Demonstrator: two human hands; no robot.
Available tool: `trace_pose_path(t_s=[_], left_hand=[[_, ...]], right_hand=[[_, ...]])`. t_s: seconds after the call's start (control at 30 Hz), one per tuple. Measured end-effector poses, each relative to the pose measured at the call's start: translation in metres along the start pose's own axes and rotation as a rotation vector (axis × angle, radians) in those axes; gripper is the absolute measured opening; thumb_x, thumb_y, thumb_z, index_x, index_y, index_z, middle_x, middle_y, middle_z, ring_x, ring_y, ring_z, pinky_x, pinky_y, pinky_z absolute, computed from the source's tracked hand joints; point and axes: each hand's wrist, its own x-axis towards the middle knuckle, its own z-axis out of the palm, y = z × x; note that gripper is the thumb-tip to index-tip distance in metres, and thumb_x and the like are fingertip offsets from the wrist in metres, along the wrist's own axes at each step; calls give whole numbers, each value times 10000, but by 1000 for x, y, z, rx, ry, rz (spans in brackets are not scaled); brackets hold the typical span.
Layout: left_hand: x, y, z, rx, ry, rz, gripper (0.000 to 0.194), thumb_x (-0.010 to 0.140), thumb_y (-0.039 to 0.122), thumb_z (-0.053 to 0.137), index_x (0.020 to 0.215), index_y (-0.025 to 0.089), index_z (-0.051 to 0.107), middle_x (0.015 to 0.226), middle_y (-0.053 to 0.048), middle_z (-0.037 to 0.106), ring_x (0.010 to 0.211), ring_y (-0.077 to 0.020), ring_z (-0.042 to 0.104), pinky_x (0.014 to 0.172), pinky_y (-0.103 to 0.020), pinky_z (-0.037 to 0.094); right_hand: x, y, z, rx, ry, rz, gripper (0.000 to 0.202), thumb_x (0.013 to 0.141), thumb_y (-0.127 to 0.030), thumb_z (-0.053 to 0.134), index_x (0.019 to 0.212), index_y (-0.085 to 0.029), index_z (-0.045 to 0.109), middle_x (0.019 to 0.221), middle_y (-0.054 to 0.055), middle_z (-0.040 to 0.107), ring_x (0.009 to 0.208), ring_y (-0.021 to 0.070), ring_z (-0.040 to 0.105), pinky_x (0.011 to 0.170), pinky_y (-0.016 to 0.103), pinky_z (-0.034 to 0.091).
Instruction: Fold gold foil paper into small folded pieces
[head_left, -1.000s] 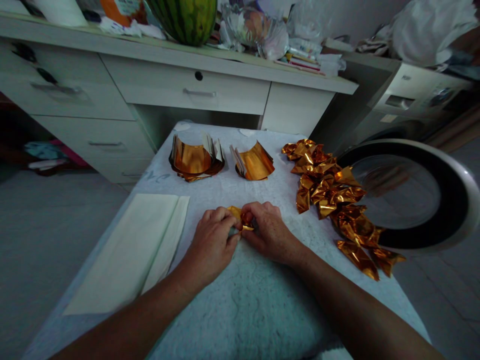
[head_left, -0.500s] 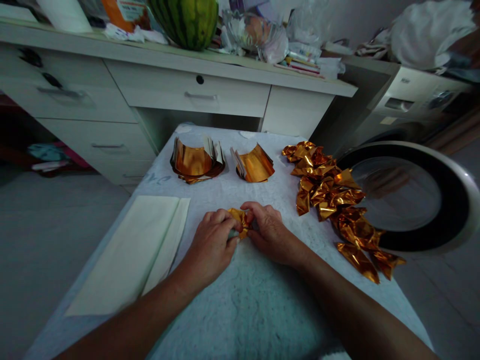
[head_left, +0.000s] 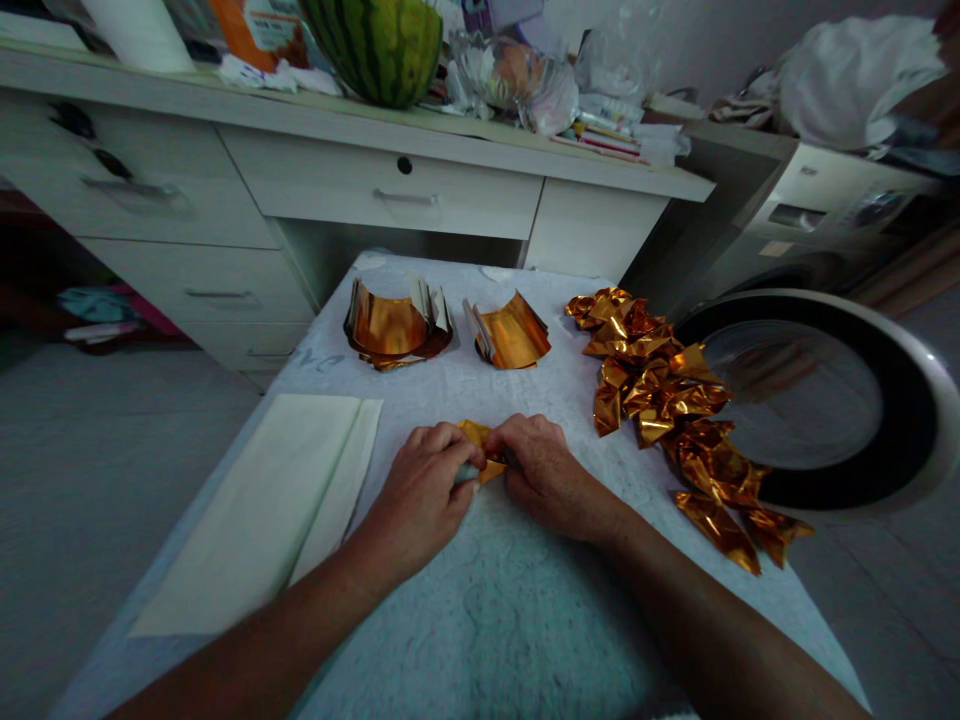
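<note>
A small piece of gold foil paper (head_left: 475, 433) is held between my two hands, just above the cloth-covered table (head_left: 465, 600). My left hand (head_left: 431, 490) is closed on its left side, with something pale greyish showing between the fingers. From the right, my right hand (head_left: 551, 475) pinches the other end; its fingertips are mostly hidden. Beyond my hands stand two curved stacks of gold foil sheets, a larger stack (head_left: 390, 325) and a smaller stack (head_left: 514, 332). A heap of twisted gold foil pieces (head_left: 652, 385) runs along the right side.
Folded white paper (head_left: 255, 500) lies at the table's left. An open washing machine door (head_left: 911, 400) stands against the right edge. Behind is a white drawer desk (head_left: 465, 195) bearing a watermelon (head_left: 379, 50), a glass bowl (head_left: 480, 70) and clutter.
My right hand has turned slightly, its fingers curling further over the foil's right end. My left hand keeps its place. The whole view has shifted a little.
</note>
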Motion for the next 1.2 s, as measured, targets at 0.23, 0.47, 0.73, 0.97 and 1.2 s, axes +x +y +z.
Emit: trace_pose_path(t_s=[0.23,0.47,0.73,0.97,1.2], left_hand=[[0,0,-8,-178,37,15,275,756,30,510,943,220,576,1017,-16,561,995,-197,539,889,-370,449],[4,-7,-19,-92,234,-80,209,748,29,461,810,217,530,921,-23,532,904,-197,555,801,-348,464],[5,-17,-18,134,150,-118,100,816,143,565,843,205,638,982,-58,582,954,-246,557,891,-426,461],[5,-16,-17,69,110,4,162,821,67,509,847,213,575,1005,-35,646,976,-233,568,905,-418,439],[7,-13,-16,49,85,3,178,838,67,490,906,216,559,980,-35,641,952,-232,557,876,-407,436]], right_hand=[[1,-8,-7,-83,-16,-34,262,762,-108,584,1010,-183,629,968,46,604,915,215,496,835,361,343],[3,-10,-5,-234,11,-67,120,853,-190,650,969,-165,627,909,50,651,882,211,532,819,357,339],[2,-14,-6,-270,-47,-128,149,935,-184,577,1011,-231,696,949,46,650,903,197,537,822,354,329],[0,-15,-5,-308,-28,-160,153,903,-229,628,1038,-241,699,974,57,660,927,218,519,849,384,319],[1,-10,0,-377,7,-256,119,949,-220,590,1003,-209,696,964,37,686,893,201,516,825,369,328]])
